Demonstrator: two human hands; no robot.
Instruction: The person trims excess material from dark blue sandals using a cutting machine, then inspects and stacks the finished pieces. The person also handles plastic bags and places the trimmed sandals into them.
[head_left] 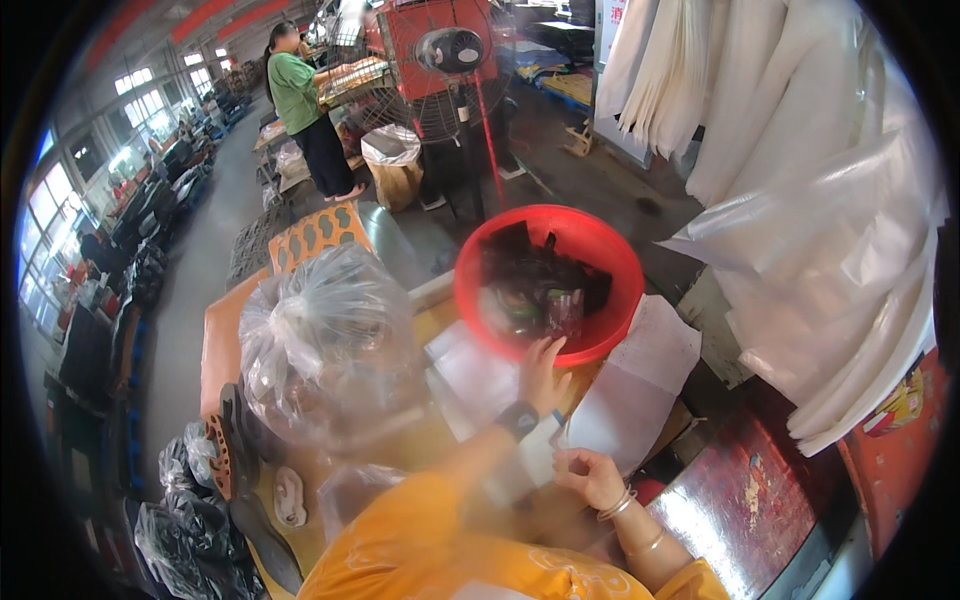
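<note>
My left hand, with a dark band on its wrist, reaches to the near rim of a red basin. Its fingers are apart, and I see nothing held in them. Inside the basin lie black pieces and a small clear plastic piece near the front rim. Lower and to the right, my right hand, wearing bangles, is closed with thumb and fingertips together. Whatever it may pinch is too small to make out. White sheets lie beside the basin, close to both hands.
A large tied clear plastic bag stands at left, with black bags beyond it. Shoe soles line the table's left edge. White plastic sheets hang at right above a red surface. A fan and a person are farther off.
</note>
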